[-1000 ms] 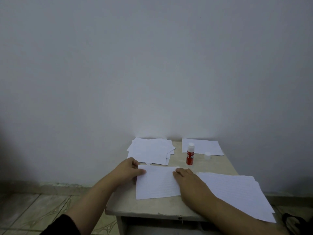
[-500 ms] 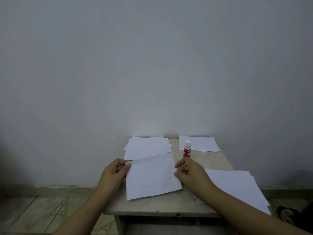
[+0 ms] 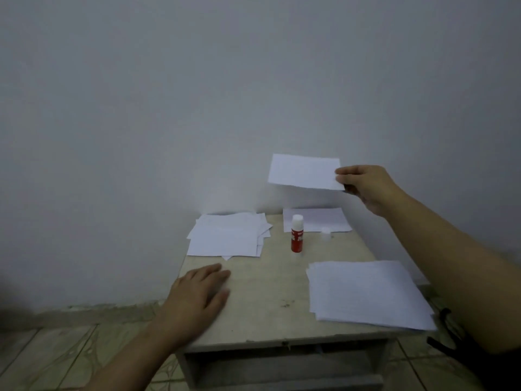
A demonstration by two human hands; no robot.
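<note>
Grey wall (image 3: pixel 197 94), right hand (image 3: pixel 366 190) grip pinching sheet (image 3: pixel 304 172) by right edge, left hand (image 3: pixel 197 300) flat over table (image 3: pixel 270 277)

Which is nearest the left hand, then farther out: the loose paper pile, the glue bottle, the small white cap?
1. Loose paper pile, just beyond the left hand.
2. Glue bottle, mid-table, to the right.
3. Small white cap, farther right, near the back.

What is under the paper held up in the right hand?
Air, then a flat sheet on the table behind the glue stick. The right hand pinches the held paper; its other face is hidden.
</note>
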